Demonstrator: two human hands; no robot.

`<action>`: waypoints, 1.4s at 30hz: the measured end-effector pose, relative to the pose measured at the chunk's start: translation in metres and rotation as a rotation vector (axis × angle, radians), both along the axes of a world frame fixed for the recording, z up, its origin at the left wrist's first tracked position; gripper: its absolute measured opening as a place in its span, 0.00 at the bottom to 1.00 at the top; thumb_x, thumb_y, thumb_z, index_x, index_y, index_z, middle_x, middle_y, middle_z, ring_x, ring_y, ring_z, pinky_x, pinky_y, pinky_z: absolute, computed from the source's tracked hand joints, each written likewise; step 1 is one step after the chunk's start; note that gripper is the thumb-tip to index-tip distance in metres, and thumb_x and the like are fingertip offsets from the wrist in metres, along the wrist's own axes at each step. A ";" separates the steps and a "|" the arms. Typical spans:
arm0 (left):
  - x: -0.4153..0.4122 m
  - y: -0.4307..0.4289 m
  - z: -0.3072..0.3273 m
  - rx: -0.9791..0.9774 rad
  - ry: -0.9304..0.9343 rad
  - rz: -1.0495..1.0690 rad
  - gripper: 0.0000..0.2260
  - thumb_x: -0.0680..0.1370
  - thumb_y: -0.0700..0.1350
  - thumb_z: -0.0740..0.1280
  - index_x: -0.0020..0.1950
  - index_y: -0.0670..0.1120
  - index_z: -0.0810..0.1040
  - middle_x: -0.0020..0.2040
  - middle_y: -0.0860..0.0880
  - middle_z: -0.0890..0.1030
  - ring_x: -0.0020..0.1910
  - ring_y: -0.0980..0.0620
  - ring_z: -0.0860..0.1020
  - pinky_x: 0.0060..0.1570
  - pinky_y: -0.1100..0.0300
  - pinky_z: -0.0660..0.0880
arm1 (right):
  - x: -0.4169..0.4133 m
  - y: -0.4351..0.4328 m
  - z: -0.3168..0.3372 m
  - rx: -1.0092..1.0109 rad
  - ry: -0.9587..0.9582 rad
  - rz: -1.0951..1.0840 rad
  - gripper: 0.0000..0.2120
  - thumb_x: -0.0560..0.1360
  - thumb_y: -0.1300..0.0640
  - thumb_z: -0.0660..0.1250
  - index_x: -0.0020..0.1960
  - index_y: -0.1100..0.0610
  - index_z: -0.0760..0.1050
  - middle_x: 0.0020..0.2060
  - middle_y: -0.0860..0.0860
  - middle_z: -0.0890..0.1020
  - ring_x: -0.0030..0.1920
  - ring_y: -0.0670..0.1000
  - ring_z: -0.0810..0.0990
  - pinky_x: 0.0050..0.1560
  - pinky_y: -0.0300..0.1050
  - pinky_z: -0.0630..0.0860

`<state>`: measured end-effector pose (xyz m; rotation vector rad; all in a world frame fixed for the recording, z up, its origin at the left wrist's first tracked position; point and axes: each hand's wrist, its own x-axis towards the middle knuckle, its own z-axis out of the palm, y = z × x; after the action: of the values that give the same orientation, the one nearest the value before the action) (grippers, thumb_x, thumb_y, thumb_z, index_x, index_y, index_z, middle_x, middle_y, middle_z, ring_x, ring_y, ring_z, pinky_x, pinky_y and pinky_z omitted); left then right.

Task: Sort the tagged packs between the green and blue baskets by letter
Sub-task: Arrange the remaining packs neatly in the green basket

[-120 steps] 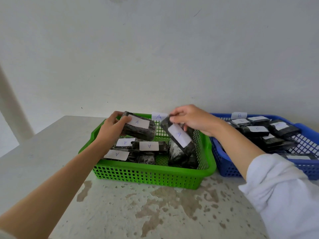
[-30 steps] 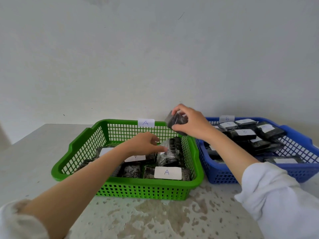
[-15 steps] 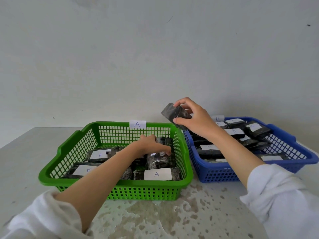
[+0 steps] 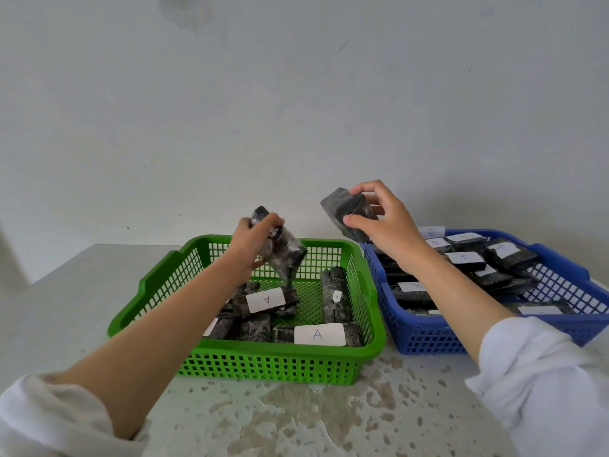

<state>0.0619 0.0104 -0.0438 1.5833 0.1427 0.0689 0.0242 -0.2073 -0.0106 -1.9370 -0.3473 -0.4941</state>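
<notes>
Head view: two packs up in the air, not yet put down. Over the green basket (image 4: 263, 352), toward its 12 o'clock side: left pack (image 4: 283, 252), dark, shiny, tilted. Pinched near its top end by the left hand (image 4: 252, 242), thumb and fingers curled round it. Higher up, at 1 o'clock from the green basket, just where the blue basket (image 4: 428, 338) begins: right pack (image 4: 346, 209). Gripped by the right hand (image 4: 385, 222), thumb below, fingers curled over the top. No letter showing on either held pack, so cannot tell which basket each one goes in.

Looks far along, as a guess: many packs lying in green with A tags (image 4: 319, 334) up, many in blue with B tags (image 4: 464, 257) up. Some tags turned away or too small to read. Still to do: drop these two in the right baskets, then check the rest.

Both arms reaching out from 6 o'clock, forearms bare, white sleeves (image 4: 543, 374) pushed up. Baskets side by side on a spotty table (image 4: 296, 417), blue at 3 o'clock of green. Plain wall (image 4: 296, 110) behind.
</notes>
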 end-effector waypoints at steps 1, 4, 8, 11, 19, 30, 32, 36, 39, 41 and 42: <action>0.000 0.010 0.002 0.049 -0.017 0.012 0.20 0.71 0.51 0.69 0.59 0.46 0.68 0.48 0.45 0.77 0.44 0.50 0.76 0.36 0.57 0.74 | 0.000 0.003 -0.001 -0.009 0.021 0.031 0.16 0.70 0.58 0.71 0.53 0.45 0.73 0.52 0.45 0.78 0.53 0.46 0.77 0.51 0.47 0.78; -0.001 0.040 0.009 0.185 -0.048 0.036 0.20 0.71 0.51 0.70 0.58 0.46 0.69 0.51 0.44 0.76 0.45 0.50 0.76 0.37 0.56 0.75 | 0.001 0.014 -0.004 -0.030 0.091 0.149 0.14 0.71 0.57 0.71 0.52 0.44 0.73 0.52 0.46 0.77 0.54 0.50 0.78 0.47 0.45 0.79; -0.001 0.077 0.017 0.433 -0.091 -0.005 0.20 0.70 0.53 0.71 0.57 0.46 0.70 0.51 0.43 0.76 0.45 0.47 0.77 0.38 0.55 0.76 | 0.004 0.035 -0.015 -0.130 0.159 0.252 0.10 0.72 0.50 0.70 0.51 0.44 0.73 0.52 0.43 0.77 0.51 0.46 0.78 0.40 0.36 0.75; -0.002 0.096 0.015 0.721 -0.148 -0.062 0.24 0.67 0.55 0.73 0.58 0.48 0.70 0.53 0.43 0.74 0.48 0.44 0.77 0.41 0.51 0.80 | 0.007 0.050 -0.024 -0.335 0.153 0.298 0.11 0.71 0.50 0.71 0.50 0.44 0.72 0.53 0.41 0.76 0.52 0.45 0.77 0.45 0.38 0.71; -0.010 0.108 -0.002 1.174 -0.271 -0.073 0.29 0.66 0.61 0.72 0.61 0.51 0.69 0.53 0.49 0.70 0.50 0.47 0.73 0.50 0.49 0.77 | 0.021 0.080 -0.039 -0.635 0.154 0.374 0.14 0.68 0.58 0.73 0.48 0.46 0.71 0.58 0.47 0.73 0.61 0.48 0.70 0.56 0.46 0.66; -0.044 0.105 0.021 1.097 0.159 -0.993 0.43 0.67 0.42 0.76 0.71 0.65 0.53 0.73 0.53 0.63 0.70 0.54 0.58 0.69 0.48 0.56 | 0.030 0.076 -0.041 -0.529 0.111 0.240 0.14 0.68 0.58 0.73 0.49 0.47 0.71 0.52 0.47 0.73 0.54 0.48 0.72 0.49 0.42 0.65; -0.047 0.104 0.022 1.118 0.188 -1.038 0.39 0.70 0.43 0.73 0.73 0.63 0.55 0.73 0.55 0.63 0.71 0.57 0.59 0.69 0.49 0.56 | 0.028 0.075 -0.041 -0.528 0.111 0.239 0.15 0.68 0.58 0.73 0.49 0.47 0.71 0.51 0.47 0.73 0.54 0.48 0.72 0.48 0.41 0.65; -0.052 0.105 0.022 1.081 0.195 -1.073 0.30 0.72 0.43 0.71 0.70 0.60 0.65 0.74 0.58 0.62 0.73 0.57 0.59 0.72 0.48 0.54 | 0.022 0.072 -0.038 -0.507 0.101 0.257 0.14 0.68 0.58 0.73 0.47 0.46 0.71 0.53 0.47 0.74 0.57 0.48 0.72 0.50 0.41 0.64; -0.054 0.108 0.020 1.017 0.172 -1.077 0.29 0.72 0.41 0.72 0.68 0.61 0.67 0.73 0.58 0.62 0.73 0.58 0.59 0.72 0.50 0.54 | 0.016 0.071 -0.036 -0.462 0.095 0.297 0.09 0.71 0.55 0.72 0.43 0.46 0.72 0.54 0.46 0.74 0.59 0.46 0.71 0.54 0.43 0.64; -0.055 0.111 0.019 0.940 0.179 -1.088 0.28 0.72 0.43 0.72 0.67 0.63 0.66 0.71 0.61 0.64 0.71 0.60 0.61 0.70 0.55 0.56 | 0.013 0.070 -0.036 -0.460 0.094 0.313 0.08 0.72 0.56 0.70 0.44 0.46 0.72 0.56 0.46 0.74 0.61 0.46 0.71 0.59 0.45 0.64; -0.055 0.113 0.018 0.897 0.185 -1.078 0.27 0.72 0.46 0.72 0.66 0.63 0.66 0.69 0.63 0.66 0.70 0.60 0.62 0.69 0.56 0.58 | 0.012 0.069 -0.037 -0.453 0.096 0.318 0.09 0.72 0.56 0.71 0.46 0.46 0.72 0.58 0.46 0.73 0.62 0.46 0.70 0.60 0.46 0.64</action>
<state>0.0073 0.1230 -0.0257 2.3506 -0.6979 -0.9726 0.0367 -0.1379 -0.0472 -2.2731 -0.7409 -0.1155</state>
